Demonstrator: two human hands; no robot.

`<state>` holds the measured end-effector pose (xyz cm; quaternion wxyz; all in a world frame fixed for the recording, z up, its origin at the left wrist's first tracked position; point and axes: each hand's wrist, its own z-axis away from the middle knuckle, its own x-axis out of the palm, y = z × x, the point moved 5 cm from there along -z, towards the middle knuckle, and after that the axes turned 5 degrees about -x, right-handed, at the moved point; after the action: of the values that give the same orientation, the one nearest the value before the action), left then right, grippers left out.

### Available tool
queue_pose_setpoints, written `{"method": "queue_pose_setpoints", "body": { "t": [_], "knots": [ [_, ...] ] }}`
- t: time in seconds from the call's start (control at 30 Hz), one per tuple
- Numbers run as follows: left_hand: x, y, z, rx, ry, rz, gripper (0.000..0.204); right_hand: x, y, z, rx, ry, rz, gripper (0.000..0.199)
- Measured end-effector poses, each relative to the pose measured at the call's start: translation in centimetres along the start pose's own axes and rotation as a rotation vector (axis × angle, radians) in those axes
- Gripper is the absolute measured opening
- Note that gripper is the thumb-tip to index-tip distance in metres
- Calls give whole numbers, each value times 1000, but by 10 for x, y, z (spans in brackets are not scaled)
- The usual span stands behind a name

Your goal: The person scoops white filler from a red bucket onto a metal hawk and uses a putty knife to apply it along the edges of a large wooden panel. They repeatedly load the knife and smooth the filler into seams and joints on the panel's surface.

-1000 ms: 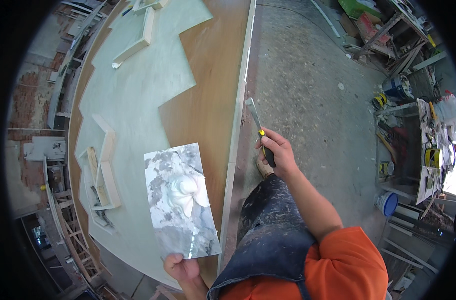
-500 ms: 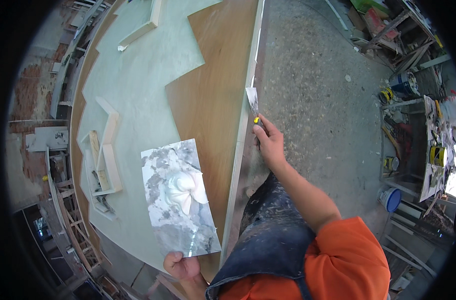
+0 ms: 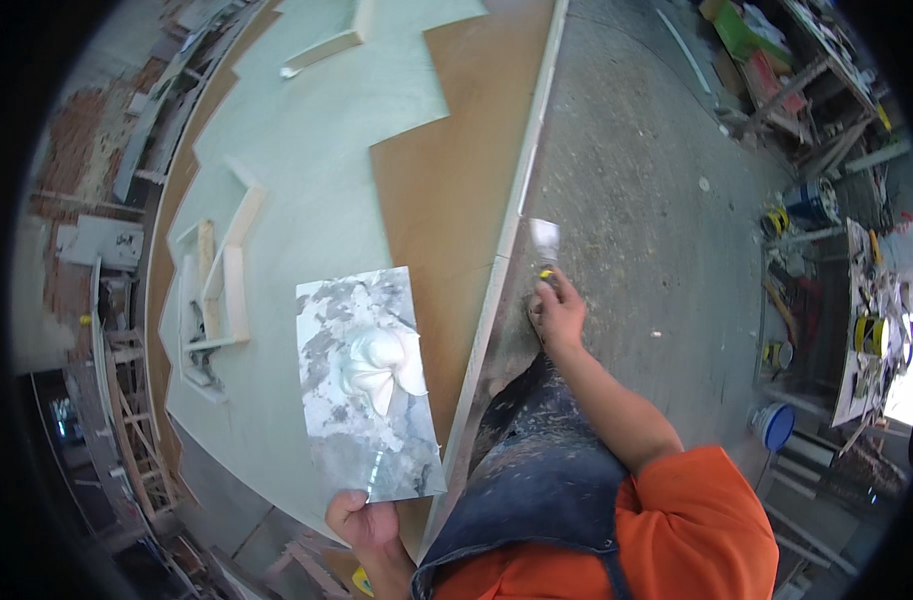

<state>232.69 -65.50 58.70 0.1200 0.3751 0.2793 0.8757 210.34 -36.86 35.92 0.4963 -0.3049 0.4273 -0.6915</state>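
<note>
My left hand [image 3: 364,522] grips the handle of a flat metal hawk plate [image 3: 368,385] smeared grey, with a white lump of filler [image 3: 381,365] on its middle. It hangs over the near part of the large board [image 3: 316,180]. My right hand [image 3: 559,315] is closed on a putty knife [image 3: 544,243] with a yellow and black handle; its pale blade points away from me, just right of the board's white edge strip [image 3: 521,190]. The board is partly coated pale green, partly bare brown.
White strips of moulding [image 3: 221,290] lie on the green area at left and another strip [image 3: 321,52] at the far end. Grey concrete floor [image 3: 636,180] lies to the right. A blue bucket [image 3: 774,426] and cluttered benches [image 3: 866,320] stand at far right.
My right hand has moved the putty knife along the board's right edge, away from me. The hawk plate in my left hand has stayed almost where it was.
</note>
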Motion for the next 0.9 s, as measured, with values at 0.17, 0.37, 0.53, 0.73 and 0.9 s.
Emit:
{"method": "queue_pose_setpoints", "body": {
  "t": [0.17, 0.37, 0.53, 0.73, 0.9],
  "knots": [
    [-8, -1, -4, 28, -25, 56, 79, -9, -101, 45, 19, -402, 2, 46],
    [-25, -6, -14, 77, -77, 68, 76, 28, -203, 134, -534, -1089, 552, 40],
    [-21, -12, -10, 90, -118, 158, 76, 68, -211, 138, -687, -1141, 719, 38],
    [-29, -21, 23, 231, 11, 108, 77, 58, -206, 146, -772, -1292, 813, 36],
    [-45, -21, 59, 265, 64, 131, 78, 7, -146, 100, -407, -1108, 797, 35]
  ]
}}
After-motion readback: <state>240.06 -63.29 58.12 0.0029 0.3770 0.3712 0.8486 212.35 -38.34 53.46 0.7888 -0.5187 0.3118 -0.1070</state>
